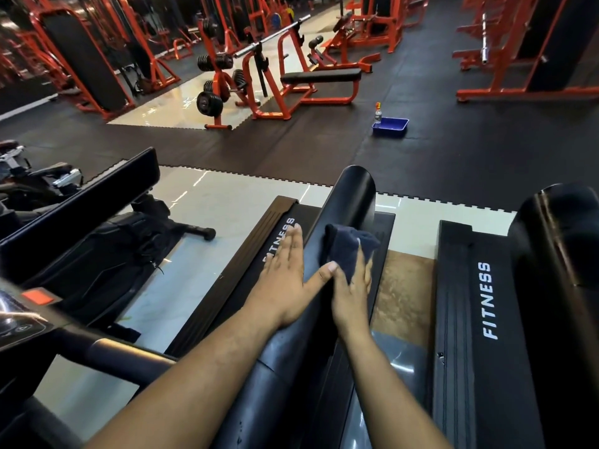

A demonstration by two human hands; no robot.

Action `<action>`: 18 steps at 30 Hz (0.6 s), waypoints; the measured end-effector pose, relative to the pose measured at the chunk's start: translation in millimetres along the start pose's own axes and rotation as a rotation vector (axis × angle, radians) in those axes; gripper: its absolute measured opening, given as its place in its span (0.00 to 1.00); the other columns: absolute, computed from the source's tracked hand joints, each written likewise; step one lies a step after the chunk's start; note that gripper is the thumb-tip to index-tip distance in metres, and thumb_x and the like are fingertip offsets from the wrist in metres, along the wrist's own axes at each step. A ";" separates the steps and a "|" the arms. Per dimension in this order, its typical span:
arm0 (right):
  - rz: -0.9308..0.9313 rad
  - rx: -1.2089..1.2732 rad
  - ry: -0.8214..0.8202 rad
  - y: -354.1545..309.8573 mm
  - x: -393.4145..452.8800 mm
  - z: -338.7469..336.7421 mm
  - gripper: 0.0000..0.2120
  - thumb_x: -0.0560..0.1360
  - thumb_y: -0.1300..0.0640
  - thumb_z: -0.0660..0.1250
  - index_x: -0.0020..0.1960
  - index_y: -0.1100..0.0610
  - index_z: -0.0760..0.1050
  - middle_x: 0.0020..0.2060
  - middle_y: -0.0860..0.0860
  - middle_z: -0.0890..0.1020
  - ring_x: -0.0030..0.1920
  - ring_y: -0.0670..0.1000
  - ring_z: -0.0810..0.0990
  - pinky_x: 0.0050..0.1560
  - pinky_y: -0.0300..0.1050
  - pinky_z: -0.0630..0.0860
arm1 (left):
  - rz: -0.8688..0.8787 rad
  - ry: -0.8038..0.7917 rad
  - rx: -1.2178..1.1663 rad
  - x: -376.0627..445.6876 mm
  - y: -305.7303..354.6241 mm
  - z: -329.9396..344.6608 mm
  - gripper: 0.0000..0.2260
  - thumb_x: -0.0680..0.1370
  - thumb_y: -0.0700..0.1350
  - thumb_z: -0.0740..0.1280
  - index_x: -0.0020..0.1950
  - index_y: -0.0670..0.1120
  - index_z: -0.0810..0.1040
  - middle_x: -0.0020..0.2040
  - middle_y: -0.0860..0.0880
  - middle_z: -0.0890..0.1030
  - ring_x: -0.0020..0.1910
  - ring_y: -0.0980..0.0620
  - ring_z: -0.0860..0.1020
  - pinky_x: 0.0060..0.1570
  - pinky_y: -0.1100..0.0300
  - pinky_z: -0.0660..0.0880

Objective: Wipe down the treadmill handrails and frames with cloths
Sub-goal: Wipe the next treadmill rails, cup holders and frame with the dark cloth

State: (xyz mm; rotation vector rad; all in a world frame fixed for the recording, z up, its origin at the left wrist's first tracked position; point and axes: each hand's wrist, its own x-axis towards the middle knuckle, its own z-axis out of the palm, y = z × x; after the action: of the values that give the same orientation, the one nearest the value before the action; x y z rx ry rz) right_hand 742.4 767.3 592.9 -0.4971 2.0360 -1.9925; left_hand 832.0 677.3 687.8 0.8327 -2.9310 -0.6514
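Observation:
A thick black treadmill handrail (348,202) runs away from me through the middle of the view. My left hand (285,270) lies flat and open on its left side, thumb stretched across the top. My right hand (351,293) presses a dark blue cloth (348,247) against the rail's right side, fingers partly under the cloth. Below the rail lies the treadmill deck side rail (278,234) printed FITNESS.
A second treadmill frame (479,286) with its own black handrail (557,241) stands to the right. The console and bar (107,351) of another machine sit at left. On the mat beyond are a blue tray (390,127) with a bottle (378,113) beside it, and an orange bench (317,85).

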 end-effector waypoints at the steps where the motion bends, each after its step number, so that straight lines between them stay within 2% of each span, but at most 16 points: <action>1: -0.023 -0.002 -0.004 -3.1 10.3 -1.1 0.39 0.71 0.33 0.61 0.80 0.38 0.57 0.82 0.49 0.53 0.82 0.46 0.47 0.76 0.39 0.46 | -0.001 0.001 -0.007 0.8 -0.4 -0.4 0.55 0.65 0.84 0.37 0.81 0.50 0.31 0.80 0.57 0.31 0.78 0.61 0.34 0.79 0.52 0.39; 4: 0.029 0.019 0.054 -13.2 63.1 -7.7 0.32 0.81 0.50 0.66 0.82 0.52 0.60 0.82 0.55 0.58 0.82 0.54 0.55 0.77 0.40 0.52 | -0.013 -0.021 -0.036 0.0 0.9 -2.3 0.53 0.67 0.82 0.39 0.81 0.49 0.31 0.82 0.54 0.33 0.80 0.59 0.35 0.81 0.49 0.39; 6: 0.125 0.059 0.092 -18.8 80.9 -9.7 0.28 0.84 0.54 0.63 0.82 0.53 0.60 0.81 0.55 0.60 0.80 0.55 0.59 0.77 0.43 0.55 | -0.010 -0.015 -0.006 -1.3 3.1 -3.7 0.52 0.68 0.80 0.40 0.81 0.49 0.30 0.82 0.54 0.32 0.81 0.58 0.34 0.81 0.49 0.39; 8: 0.125 0.028 0.076 -17.4 61.2 -5.4 0.30 0.83 0.50 0.64 0.82 0.51 0.58 0.82 0.54 0.58 0.81 0.54 0.56 0.79 0.43 0.51 | -0.013 -0.023 0.005 -1.0 4.3 -4.1 0.51 0.68 0.80 0.40 0.81 0.49 0.31 0.82 0.54 0.32 0.81 0.58 0.34 0.80 0.50 0.38; 11: 0.011 -0.012 0.044 -6.1 -7.9 4.8 0.38 0.75 0.33 0.61 0.81 0.41 0.57 0.79 0.45 0.55 0.79 0.40 0.48 0.73 0.29 0.42 | -0.009 -0.005 -0.011 0.4 3.1 -3.4 0.52 0.68 0.80 0.40 0.82 0.49 0.32 0.82 0.53 0.32 0.81 0.57 0.36 0.80 0.50 0.38; 13: -0.043 -0.040 0.009 -3.2 -24.1 4.1 0.36 0.73 0.32 0.61 0.79 0.37 0.58 0.78 0.43 0.55 0.77 0.37 0.48 0.70 0.23 0.41 | -0.015 -0.008 -0.025 -2.5 3.3 -4.5 0.52 0.68 0.79 0.40 0.82 0.48 0.32 0.82 0.53 0.33 0.81 0.57 0.36 0.81 0.49 0.39; 15: -0.050 -0.072 0.002 -15.1 5.5 -1.3 0.33 0.77 0.40 0.65 0.80 0.42 0.60 0.82 0.49 0.53 0.81 0.45 0.50 0.74 0.30 0.44 | -0.002 0.002 0.040 -10.8 4.7 -5.4 0.50 0.69 0.78 0.39 0.82 0.49 0.32 0.82 0.53 0.33 0.81 0.56 0.36 0.80 0.50 0.38; 17: 0.041 -0.104 0.019 -34.8 51.3 -7.8 0.31 0.81 0.48 0.67 0.81 0.45 0.60 0.83 0.55 0.53 0.82 0.55 0.54 0.77 0.43 0.51 | -0.006 -0.010 0.094 -20.7 5.1 -8.7 0.45 0.74 0.75 0.40 0.81 0.48 0.32 0.83 0.52 0.33 0.82 0.56 0.35 0.80 0.50 0.37; 18: 0.096 -0.124 0.031 -43.4 67.3 -9.7 0.31 0.82 0.49 0.66 0.82 0.45 0.59 0.83 0.55 0.53 0.81 0.58 0.55 0.78 0.47 0.53 | -0.007 -0.016 0.111 -25.4 3.9 -9.3 0.43 0.77 0.72 0.42 0.81 0.48 0.32 0.83 0.51 0.33 0.81 0.56 0.35 0.80 0.49 0.37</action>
State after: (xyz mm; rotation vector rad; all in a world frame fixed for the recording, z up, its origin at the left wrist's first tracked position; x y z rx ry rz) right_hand 680.1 748.3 640.5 -0.3874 2.1690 -1.8384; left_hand 853.1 689.6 700.1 0.8512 -3.0040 -0.5014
